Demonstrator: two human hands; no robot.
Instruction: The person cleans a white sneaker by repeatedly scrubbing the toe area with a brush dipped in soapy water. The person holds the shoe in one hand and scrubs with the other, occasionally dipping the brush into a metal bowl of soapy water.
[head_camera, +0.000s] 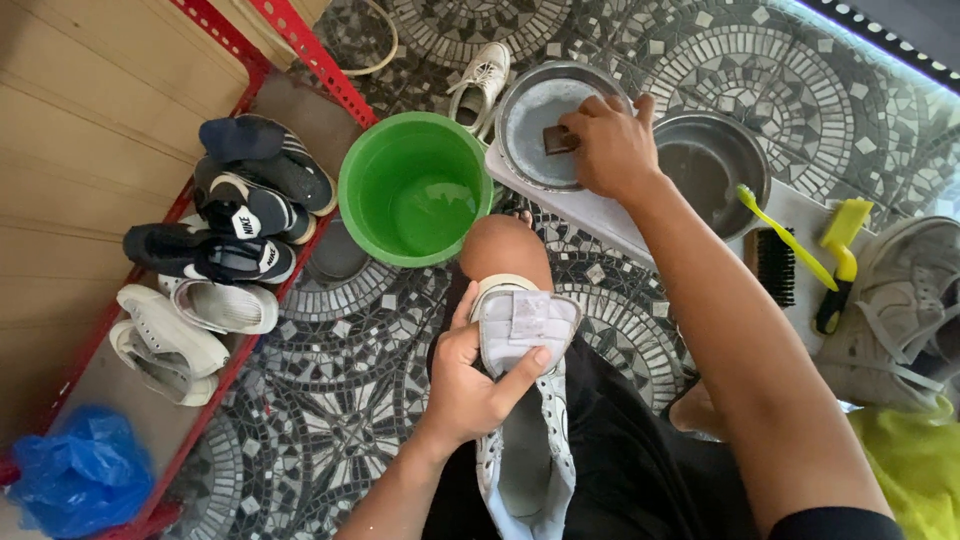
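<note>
The fingers of the left hand (468, 385) are wrapped around a pale grey sneaker (525, 400), thumb pressed across the pulled-back tongue and the other fingers curled under the far side of the shoe, so the shoe sits firmly clamped in that grip with its opening facing up and its heel toward the person's body, resting against the raised knee (503, 250). The right hand (610, 150) reaches forward over a round metal basin (535, 125), its fingertips closed on a small dark block (558, 140) that lies inside the basin at its right part, touching the pale wet bottom. Just right of that hand stands a second metal bowl (715, 160), and past it a yellow toothbrush (785, 235) lies beside a black bristle brush (772, 265) and a yellow-handled brush (840, 250), all on a light board. A green bucket (413, 185) holding a little water stands left of the basin, near the knee. A white shoe (482, 80) lies behind the bucket on the mosaic floor (330, 400). Farther left, dark and white sneakers (230, 240) crowd a red-framed shelf (300, 50), with a blue plastic bag (80, 475) at its near end. Another grey shoe (905, 310) lies at the far right.
</note>
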